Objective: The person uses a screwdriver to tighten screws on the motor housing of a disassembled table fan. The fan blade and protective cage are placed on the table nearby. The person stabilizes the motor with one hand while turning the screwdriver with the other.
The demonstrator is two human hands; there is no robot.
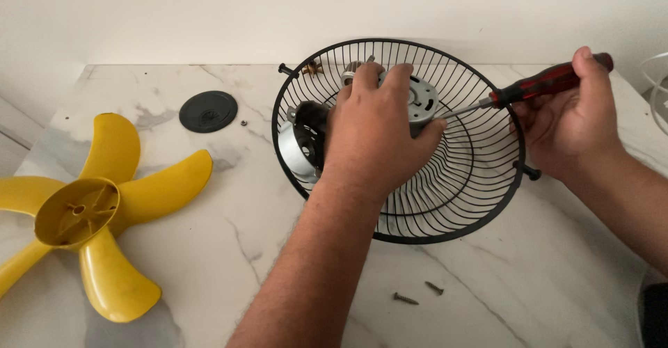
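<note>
Left hand (379, 129) cupped, right hand (567, 122) fisted.

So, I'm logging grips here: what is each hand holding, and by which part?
The left hand grips the silver fan motor around its body, inside the black wire guard. The right hand holds a screwdriver by its red-black handle.

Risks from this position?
The screwdriver shaft passes through the black wire guard toward the motor; a slip might jab the left hand gripping it. Two loose screws near the marble table edge may roll off.
</note>
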